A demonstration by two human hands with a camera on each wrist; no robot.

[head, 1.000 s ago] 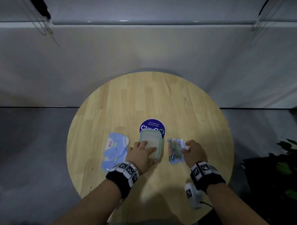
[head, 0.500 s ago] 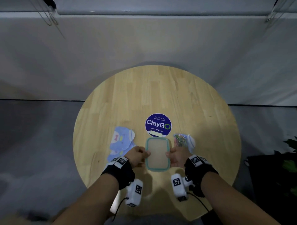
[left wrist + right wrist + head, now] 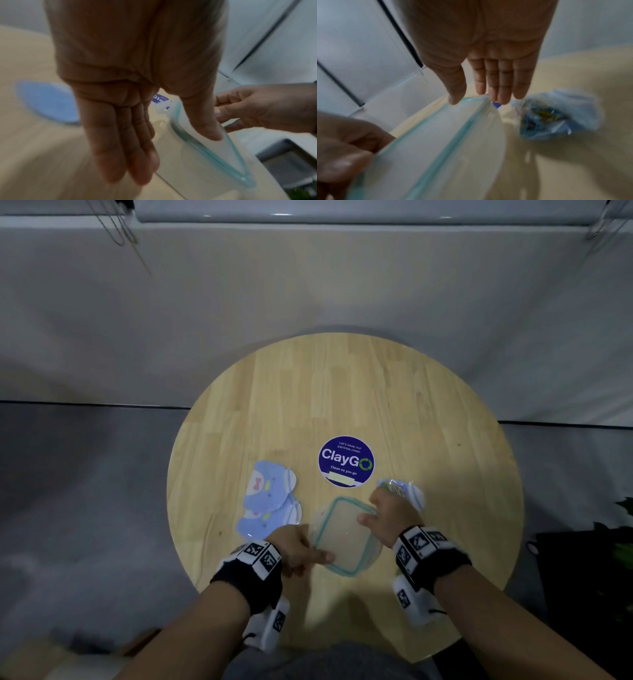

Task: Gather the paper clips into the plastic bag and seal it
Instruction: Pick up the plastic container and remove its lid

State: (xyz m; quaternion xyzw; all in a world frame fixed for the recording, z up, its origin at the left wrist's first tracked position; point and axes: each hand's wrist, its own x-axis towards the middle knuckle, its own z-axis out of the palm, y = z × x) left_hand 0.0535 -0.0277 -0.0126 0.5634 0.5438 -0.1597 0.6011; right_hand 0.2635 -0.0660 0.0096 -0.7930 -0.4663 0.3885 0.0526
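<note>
Paper clips [image 3: 394, 486] are seen inside a plastic bag [image 3: 406, 491] on the round wooden bench [image 3: 342, 392], just behind the right hand [image 3: 385, 520]. From the head view, a clear lid with a green rim [image 3: 344, 537] is held between both hands, tilted. Its left edge is pinched by the left hand [image 3: 296, 551]. Two blue cards [image 3: 270, 498] and a round blue sticker [image 3: 346, 461] are seen nearby.

From the left wrist, the thumb is laid on the lid, fingers straight underneath.

From the right wrist, the lid's corner is touched by thumb and straight fingertips, grip spread.
</note>
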